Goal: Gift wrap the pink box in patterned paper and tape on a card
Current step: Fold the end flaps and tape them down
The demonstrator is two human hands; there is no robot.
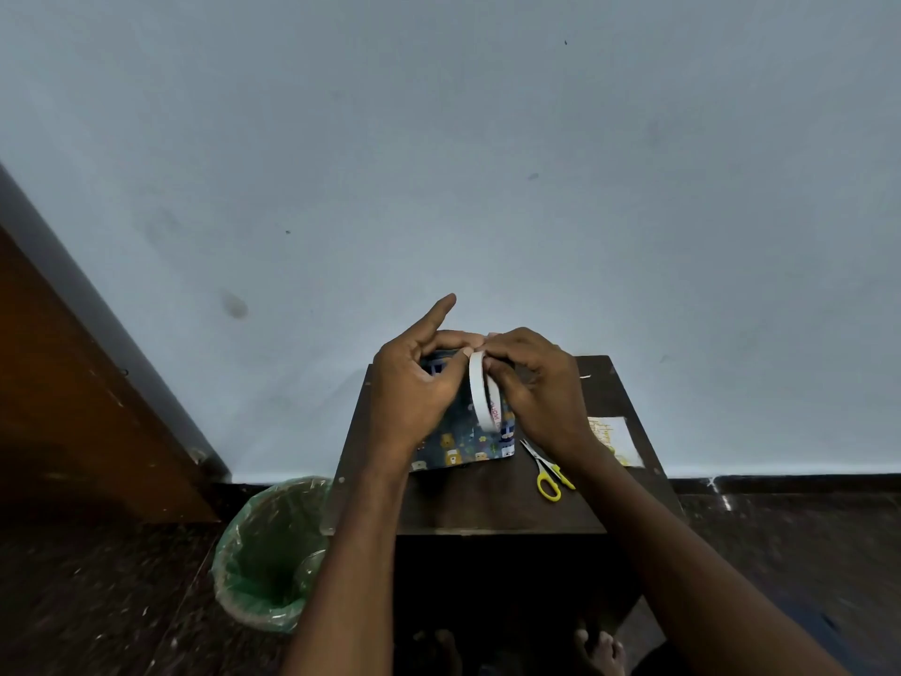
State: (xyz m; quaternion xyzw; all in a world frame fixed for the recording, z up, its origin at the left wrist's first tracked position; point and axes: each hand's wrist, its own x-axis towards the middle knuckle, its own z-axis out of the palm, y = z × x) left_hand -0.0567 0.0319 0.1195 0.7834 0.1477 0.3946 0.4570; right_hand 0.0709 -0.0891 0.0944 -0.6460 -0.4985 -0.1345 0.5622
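Note:
A box wrapped in dark blue paper with small animal prints (pixel 463 444) lies on the dark wooden table (pixel 487 505), mostly hidden behind my hands. Above it I hold a white roll of tape (pixel 480 392) on edge. My left hand (pixel 414 383) pinches the roll near its top with thumb and fingers, its index finger pointing up. My right hand (pixel 531 383) grips the roll from the right, fingertips meeting the left hand's at the top. A white card with writing (pixel 616 439) lies on the table to the right.
Yellow-handled scissors (pixel 546 473) lie on the table between the box and the card. A bin lined with a green bag (pixel 273 548) stands on the floor left of the table. A wooden door (pixel 73 407) is at far left. The wall rises right behind the table.

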